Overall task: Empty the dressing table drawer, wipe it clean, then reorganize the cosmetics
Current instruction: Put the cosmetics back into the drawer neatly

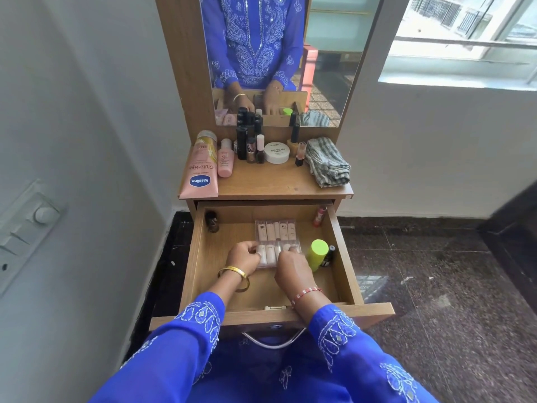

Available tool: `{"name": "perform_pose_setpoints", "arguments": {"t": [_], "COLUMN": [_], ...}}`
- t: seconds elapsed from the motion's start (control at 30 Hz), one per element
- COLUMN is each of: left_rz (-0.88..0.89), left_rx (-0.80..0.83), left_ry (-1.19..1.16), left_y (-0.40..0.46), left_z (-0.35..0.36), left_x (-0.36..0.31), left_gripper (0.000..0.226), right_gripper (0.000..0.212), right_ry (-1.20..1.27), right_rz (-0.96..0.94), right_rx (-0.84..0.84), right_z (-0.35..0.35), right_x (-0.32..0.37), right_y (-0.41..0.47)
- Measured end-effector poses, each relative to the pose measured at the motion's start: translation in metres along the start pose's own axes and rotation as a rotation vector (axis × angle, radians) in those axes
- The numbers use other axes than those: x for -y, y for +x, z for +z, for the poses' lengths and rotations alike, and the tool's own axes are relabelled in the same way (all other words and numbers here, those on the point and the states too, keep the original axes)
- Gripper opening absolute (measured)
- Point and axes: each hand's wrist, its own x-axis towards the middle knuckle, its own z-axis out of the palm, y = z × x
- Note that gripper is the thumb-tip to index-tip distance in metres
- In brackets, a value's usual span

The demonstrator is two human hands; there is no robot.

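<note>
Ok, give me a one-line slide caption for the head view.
Both hands, left and right, grip a clear case of small tubes in the open drawer; more cosmetics line the tabletop.

Both sleeves point(186, 344) blue with white embroidery at cuffs. Left wrist: gold bangle point(234, 276). Right wrist: red-and-white band point(306, 293). Garment front matching blue.
</note>
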Motion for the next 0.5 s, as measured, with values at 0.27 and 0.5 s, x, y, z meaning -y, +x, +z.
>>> {"name": "perform_pose_setpoints", "arguments": {"t": [0.27, 0.5], "left_rz": [0.009, 0.111], "left_rx": [-0.003, -0.136], "left_ry": [0.036, -0.076], "left_y": [-0.003, -0.011], "left_z": [-0.002, -0.006], "left_x": [-0.001, -0.009], "left_gripper": [0.040, 0.032], "right_gripper": [0.030, 0.029], "right_ry": [0.009, 0.074], "right_rz": [-0.035, -0.169], "right_rx": [-0.047, -0.174], "right_z": [0.001, -0.003], "right_x": [-0.002, 0.002], "right_y": [0.001, 0.003]}}
